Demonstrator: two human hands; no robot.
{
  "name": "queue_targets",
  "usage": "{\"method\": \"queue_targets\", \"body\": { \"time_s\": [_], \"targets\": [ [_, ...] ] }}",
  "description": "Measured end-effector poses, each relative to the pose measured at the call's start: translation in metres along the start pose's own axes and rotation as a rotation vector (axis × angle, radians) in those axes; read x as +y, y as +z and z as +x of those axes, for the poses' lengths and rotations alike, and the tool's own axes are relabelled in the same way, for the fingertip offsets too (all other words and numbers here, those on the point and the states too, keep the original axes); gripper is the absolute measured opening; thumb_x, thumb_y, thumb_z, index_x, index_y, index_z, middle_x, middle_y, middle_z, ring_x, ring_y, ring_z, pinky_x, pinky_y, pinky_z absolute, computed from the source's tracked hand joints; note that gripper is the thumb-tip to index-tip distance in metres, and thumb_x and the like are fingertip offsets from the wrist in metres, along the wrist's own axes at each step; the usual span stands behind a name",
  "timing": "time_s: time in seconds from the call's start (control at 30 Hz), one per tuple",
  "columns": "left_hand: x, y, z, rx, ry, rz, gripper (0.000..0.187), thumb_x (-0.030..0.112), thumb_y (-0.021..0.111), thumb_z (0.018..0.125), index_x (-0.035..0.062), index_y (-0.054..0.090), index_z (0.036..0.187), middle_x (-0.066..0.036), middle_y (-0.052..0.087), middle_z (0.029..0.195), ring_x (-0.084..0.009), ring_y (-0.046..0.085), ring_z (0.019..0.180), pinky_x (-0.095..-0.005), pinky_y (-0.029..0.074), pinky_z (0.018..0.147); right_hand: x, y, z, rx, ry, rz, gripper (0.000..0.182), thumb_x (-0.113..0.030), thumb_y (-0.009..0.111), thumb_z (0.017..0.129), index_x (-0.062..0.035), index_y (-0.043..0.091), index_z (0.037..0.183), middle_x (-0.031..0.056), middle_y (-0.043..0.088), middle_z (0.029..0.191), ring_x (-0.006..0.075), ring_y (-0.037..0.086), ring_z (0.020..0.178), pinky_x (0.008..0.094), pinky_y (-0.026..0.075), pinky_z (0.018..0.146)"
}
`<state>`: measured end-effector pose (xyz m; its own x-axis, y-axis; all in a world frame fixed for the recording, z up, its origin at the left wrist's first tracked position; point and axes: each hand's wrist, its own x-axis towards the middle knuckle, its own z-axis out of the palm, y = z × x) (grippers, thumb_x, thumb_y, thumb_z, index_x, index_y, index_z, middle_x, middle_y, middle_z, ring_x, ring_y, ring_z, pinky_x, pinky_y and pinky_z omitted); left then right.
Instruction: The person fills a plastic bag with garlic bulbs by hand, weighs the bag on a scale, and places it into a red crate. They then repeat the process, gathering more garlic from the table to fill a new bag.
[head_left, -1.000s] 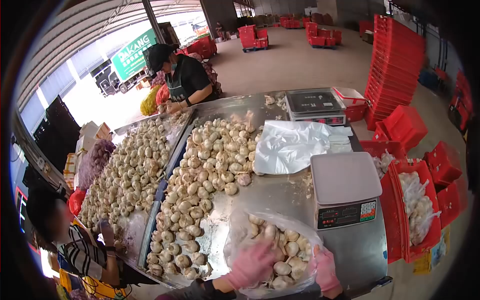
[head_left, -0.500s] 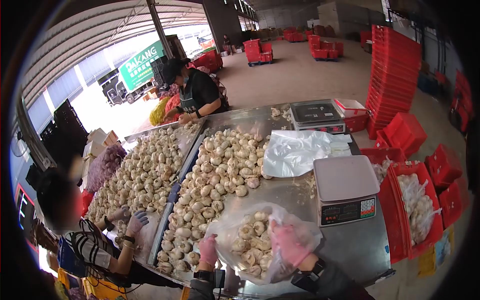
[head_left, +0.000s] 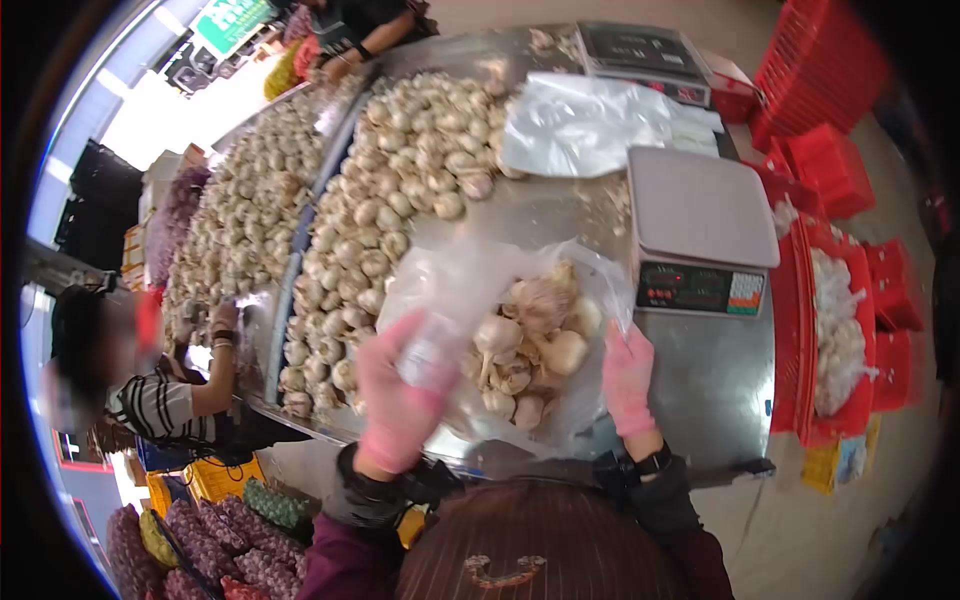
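A clear plastic bag (head_left: 430, 275) with several garlic bulbs (head_left: 500, 340) inside sits on the metal table in front of me. My left hand (head_left: 405, 395), in a pink glove and slightly blurred, is closed on the left side of the bag. On the opposite side, my gloved right hand (head_left: 628, 380) pinches the bag's edge. The bag's mouth is spread between my hands, and the bulbs show through it. Beyond my left hand lies a large heap of loose garlic (head_left: 385, 190).
Right of the bag stands a digital scale (head_left: 700, 215), with a second scale (head_left: 640, 50) farther back. Flat plastic bags (head_left: 590, 125) lie between. A red crate (head_left: 860, 400) holds bagged garlic. A co-worker (head_left: 165, 405) works at the left by a divider (head_left: 300, 240); another person stands far left.
My view has tilted down. My left hand has risen along the bag's left side, and my right hand has moved from over the bulbs to the bag's right edge. The bag's mouth is wider.
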<state>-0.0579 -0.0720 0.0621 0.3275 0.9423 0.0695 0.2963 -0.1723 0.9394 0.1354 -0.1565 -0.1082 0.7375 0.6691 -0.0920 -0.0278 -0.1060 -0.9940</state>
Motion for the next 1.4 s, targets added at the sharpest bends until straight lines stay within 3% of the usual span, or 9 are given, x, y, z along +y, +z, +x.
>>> {"method": "queue_targets", "body": {
  "time_s": [0.1,0.23,0.33,0.53,0.93,1.03,1.1,1.33,1.4],
  "targets": [
    [-0.078,-0.036,0.02,0.189,-0.184,-0.195,0.015,0.011,0.061,0.09,0.001,0.069,0.099,0.005,0.056,0.064,-0.0014,0.045,0.049,-0.0182,0.033,0.041,0.016,-0.026,0.007,0.103,0.012,-0.069,0.021,-0.016,0.053,0.094,0.002,0.064,0.095,-0.0005,0.058,0.073,0.0042,0.047,0.072,0.0238,0.042,0.065],
    [-0.137,-0.084,0.031,0.102,-0.265,0.384,0.03,0.003,0.065,0.079,-0.0021,0.062,0.108,0.0,0.057,0.077,-0.0112,0.053,0.068,-0.0233,0.043,0.061,0.032,-0.056,0.004,0.077,0.124,0.038,0.021,-0.013,0.053,0.093,0.0032,0.063,0.101,-0.0005,0.063,0.08,0.0051,0.05,0.077,0.0239,0.045,0.07],
    [-0.06,-0.017,0.032,0.095,0.471,0.999,0.049,0.007,0.074,0.068,0.0027,0.057,0.113,-0.015,0.058,0.108,-0.0276,0.055,0.103,-0.0376,0.045,0.083,0.037,-0.054,0.001,0.081,0.083,-0.049,0.021,-0.01,0.052,0.093,0.0037,0.062,0.106,-0.0007,0.064,0.086,0.0049,0.051,0.08,0.0236,0.045,0.073],
    [-0.103,0.158,0.026,-0.589,0.678,0.82,0.05,0.028,0.069,0.07,0.0052,0.053,0.112,-0.01,0.057,0.109,-0.0294,0.051,0.111,-0.0435,0.037,0.094,0.029,-0.044,-0.001,0.008,0.08,0.127,0.022,-0.009,0.051,0.093,0.0027,0.062,0.108,-0.0001,0.065,0.091,0.0047,0.052,0.082,0.0225,0.045,0.074],
    [-0.177,0.006,0.055,-0.956,0.406,0.842,0.043,0.017,0.068,0.07,0.0102,0.056,0.112,-0.017,0.053,0.117,-0.0323,0.06,0.094,-0.0439,0.051,0.077,0.026,-0.053,0.006,0.179,0.317,0.194,0.019,-0.012,0.052,0.093,-0.0004,0.066,0.096,-0.0081,0.051,0.072,0.0007,0.04,0.063,0.0197,0.032,0.053],
    [-0.18,0.019,0.088,-0.601,0.019,0.719,0.048,0.001,0.057,0.074,0.0087,0.053,0.121,-0.018,0.063,0.099,-0.0359,0.06,0.089,-0.0442,0.052,0.076,0.026,-0.049,0.003,0.199,0.262,0.1,0.021,-0.012,0.051,0.093,0.0018,0.065,0.1,-0.0061,0.055,0.076,0.0014,0.043,0.067,0.0196,0.037,0.057],
    [-0.159,0.056,0.101,-0.431,0.523,0.611,0.046,0.004,0.057,0.076,0.0086,0.055,0.121,-0.016,0.063,0.1,-0.0353,0.056,0.1,-0.0444,0.046,0.089,0.026,-0.046,0.0,0.158,0.213,0.099,0.023,-0.012,0.05,0.093,0.0034,0.063,0.103,-0.0049,0.057,0.08,0.0025,0.046,0.073,0.0204,0.04,0.064],
    [-0.102,0.079,0.036,-0.59,0.729,0.816,0.067,0.018,0.071,0.067,0.0132,0.048,0.13,-0.026,0.033,0.14,-0.047,0.033,0.126,-0.0546,0.03,0.105,0.03,-0.051,0.001,0.194,0.243,0.105,0.022,-0.015,0.052,0.093,0.0018,0.064,0.1,-0.0063,0.054,0.076,0.0021,0.043,0.07,0.0204,0.039,0.061],
    [-0.141,0.048,0.019,0.213,0.772,1.085,0.081,0.023,0.078,0.064,0.0133,0.042,0.136,-0.028,0.033,0.139,-0.0459,0.033,0.127,-0.0558,0.029,0.104,0.04,-0.062,-0.002,0.22,0.327,0.183,0.018,-0.017,0.053,0.093,-0.0031,0.064,0.09,-0.008,0.048,0.068,0.0015,0.039,0.061,0.0201,0.033,0.053]
  ]
}}
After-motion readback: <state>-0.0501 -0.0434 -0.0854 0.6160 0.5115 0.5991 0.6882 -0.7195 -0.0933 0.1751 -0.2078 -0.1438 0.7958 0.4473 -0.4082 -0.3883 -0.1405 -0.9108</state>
